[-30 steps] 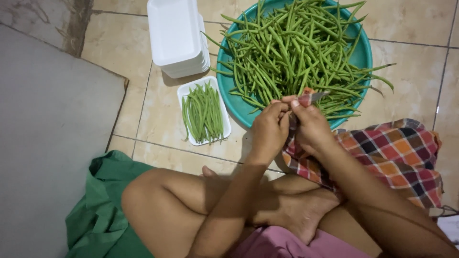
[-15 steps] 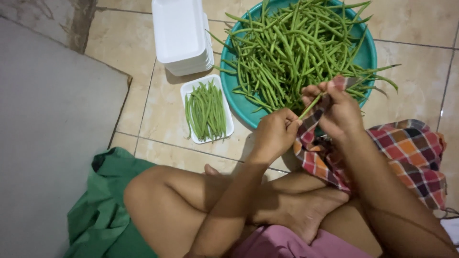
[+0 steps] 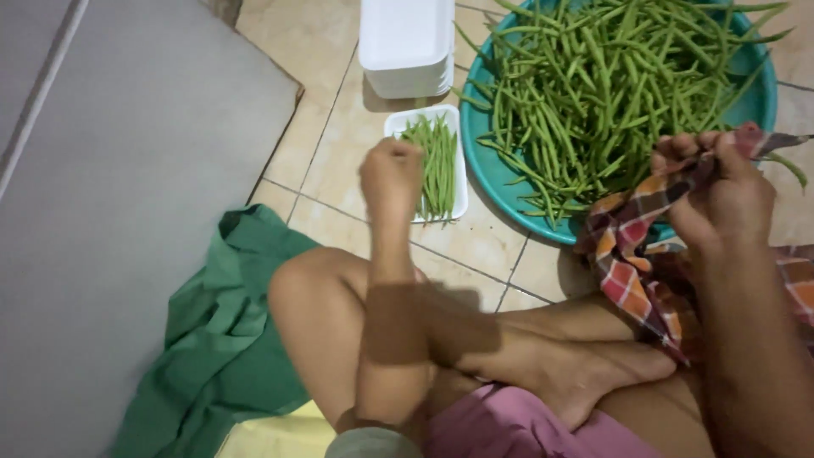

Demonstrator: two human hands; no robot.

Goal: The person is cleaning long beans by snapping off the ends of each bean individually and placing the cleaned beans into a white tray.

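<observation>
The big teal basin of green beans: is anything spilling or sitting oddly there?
Slightly. A few long green beans hang over the rim of the round teal plastic basin toward the small white foam tray, and a checked cloth drapes over its near edge. Nothing has spilled onto the beige floor tiles.

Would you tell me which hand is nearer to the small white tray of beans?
Left. The left hand is at the small white tray's left edge; the right hand is off to its right, gripping a checked cloth.

Green beans (image 3: 610, 85) fill a teal basin (image 3: 500, 170) beyond the right hand (image 3: 721, 191), which grips red, orange and black checked cloth (image 3: 636, 246); white tray (image 3: 458, 182) by the left hand (image 3: 392, 174).
</observation>
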